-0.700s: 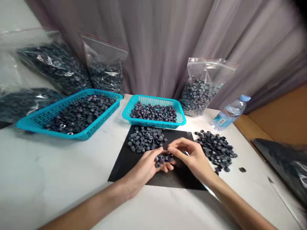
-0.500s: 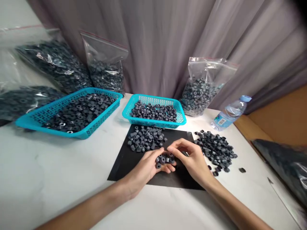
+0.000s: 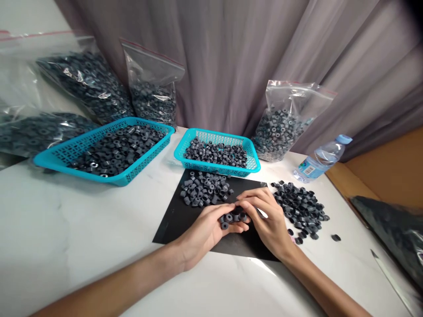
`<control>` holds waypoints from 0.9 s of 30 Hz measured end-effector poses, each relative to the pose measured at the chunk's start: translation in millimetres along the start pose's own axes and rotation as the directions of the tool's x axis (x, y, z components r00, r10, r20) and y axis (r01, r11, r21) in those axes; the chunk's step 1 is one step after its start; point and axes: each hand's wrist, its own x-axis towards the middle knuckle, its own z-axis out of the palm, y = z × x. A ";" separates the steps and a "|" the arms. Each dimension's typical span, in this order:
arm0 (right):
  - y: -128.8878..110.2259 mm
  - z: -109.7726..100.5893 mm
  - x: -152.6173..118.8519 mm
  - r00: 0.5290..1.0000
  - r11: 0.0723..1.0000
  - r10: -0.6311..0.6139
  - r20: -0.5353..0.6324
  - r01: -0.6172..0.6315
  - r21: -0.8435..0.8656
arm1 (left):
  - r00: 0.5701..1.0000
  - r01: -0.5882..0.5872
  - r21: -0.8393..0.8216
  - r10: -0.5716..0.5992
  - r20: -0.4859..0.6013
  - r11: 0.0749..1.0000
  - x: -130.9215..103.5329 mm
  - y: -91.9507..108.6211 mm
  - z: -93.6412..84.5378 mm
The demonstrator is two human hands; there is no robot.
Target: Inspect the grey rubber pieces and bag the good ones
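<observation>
Several small dark ring-shaped pieces point(image 3: 229, 217) rest in my left hand point(image 3: 211, 224), whose fingers curl round them from below. My right hand point(image 3: 267, 215) meets it at the fingertips, thumb and fingers pinched together over the pieces; what they hold is too small to make out. Both hands are above a black mat point(image 3: 172, 222). On the mat's far part lies a pile of dark grey rings point(image 3: 205, 189). Another pile of dark, cap-like pieces point(image 3: 300, 207) spreads over the white table just right of the mat.
Behind the mat stands a small blue basket point(image 3: 218, 167) of dark pieces, with a larger blue basket point(image 3: 122, 178) at its left. Filled clear bags point(image 3: 153, 99) stand along the curtain. A water bottle point(image 3: 319, 160) is at the right, near a dark bag point(image 3: 390, 224).
My right hand's fingers have shifted and now reach over against my left thumb. The whole view has moved slightly, so the baskets and bags appear further right.
</observation>
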 end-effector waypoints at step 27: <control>19.9 16.4 -3.5 0.977 0.972 0.056 0.205 -0.007 -0.233 | 0.990 0.006 0.098 0.008 -0.140 0.995 2.7 2.9 -0.2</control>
